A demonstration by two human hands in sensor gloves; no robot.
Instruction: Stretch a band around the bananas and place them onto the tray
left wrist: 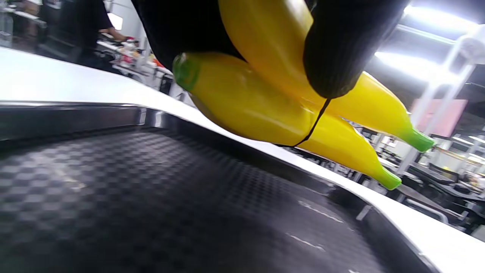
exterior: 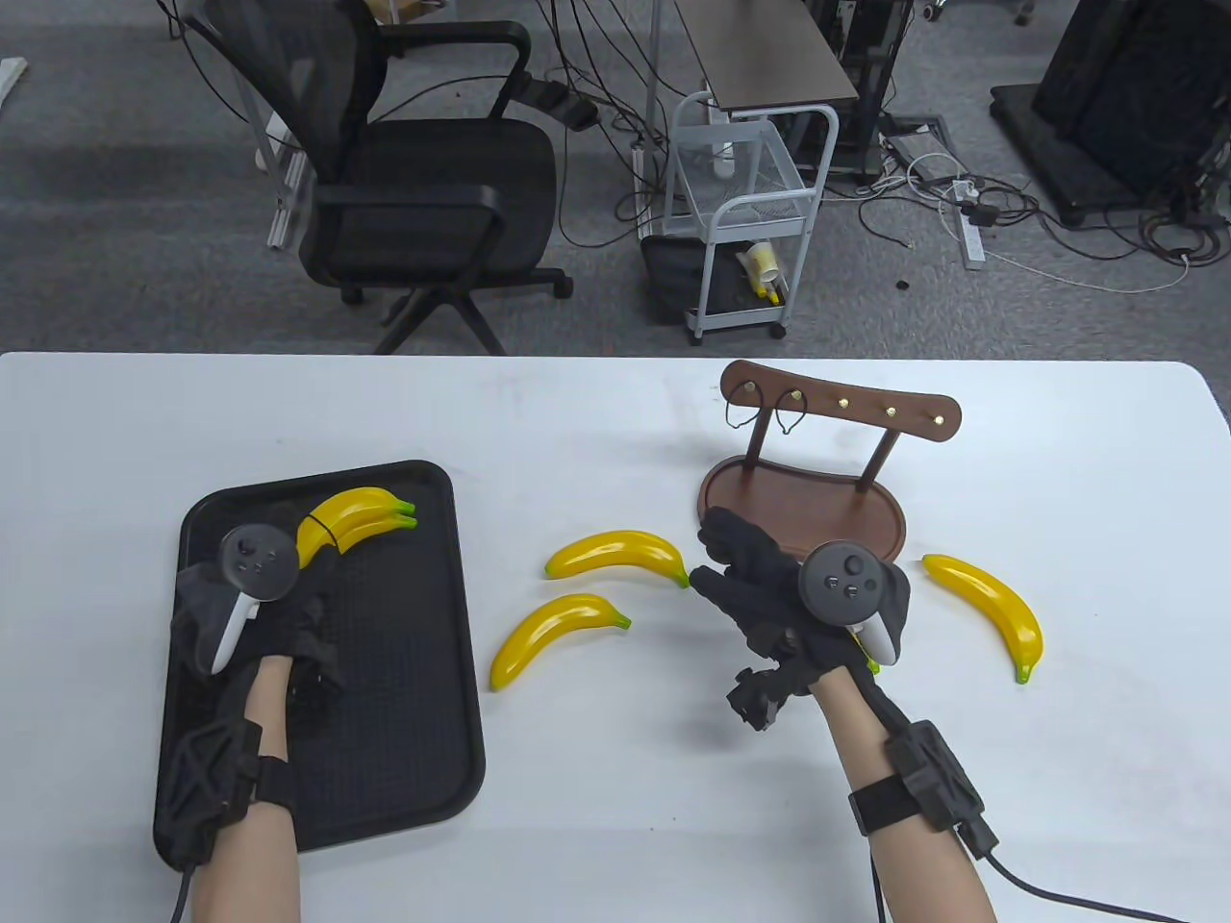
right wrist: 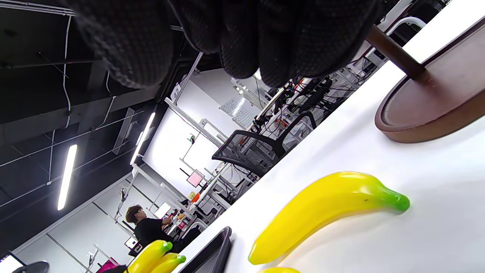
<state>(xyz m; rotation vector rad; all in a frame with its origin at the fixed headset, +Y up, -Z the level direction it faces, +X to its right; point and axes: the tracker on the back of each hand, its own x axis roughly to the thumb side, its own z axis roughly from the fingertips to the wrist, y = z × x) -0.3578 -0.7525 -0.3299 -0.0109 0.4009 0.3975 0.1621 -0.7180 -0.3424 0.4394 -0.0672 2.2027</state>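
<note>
Grey carpet, a black office chair [exterior: 423, 183] and a white trolley [exterior: 745, 207] fill the room behind a broad white counter [exterior: 596, 769]. On its left part lies a black tray [exterior: 404, 673] with a dimpled floor. At the far right stands a brown wooden rack [exterior: 817, 500], an oval base with two posts carrying a bar of brass hooks, and two thin dark loops hang from the hooks at the bar's left end. The left hand [exterior: 255, 615] is over the tray, its fingers [left wrist: 341, 45] curled around a pair of bananas [exterior: 356, 514] tied together by a thin black band [left wrist: 316, 123]; in the left wrist view the pair hangs clear above the tray floor, green tips pointing away. The right hand [exterior: 798, 596] hovers low just in front of the rack's base, its fingers [exterior: 736, 543] stretched forward and holding nothing, their ends near the tip of a loose banana [exterior: 615, 555] lying between tray and rack. A second loose banana [exterior: 553, 636] lies just nearer the person, and a third [exterior: 991, 611] lies apart on the right side of that hand.
</note>
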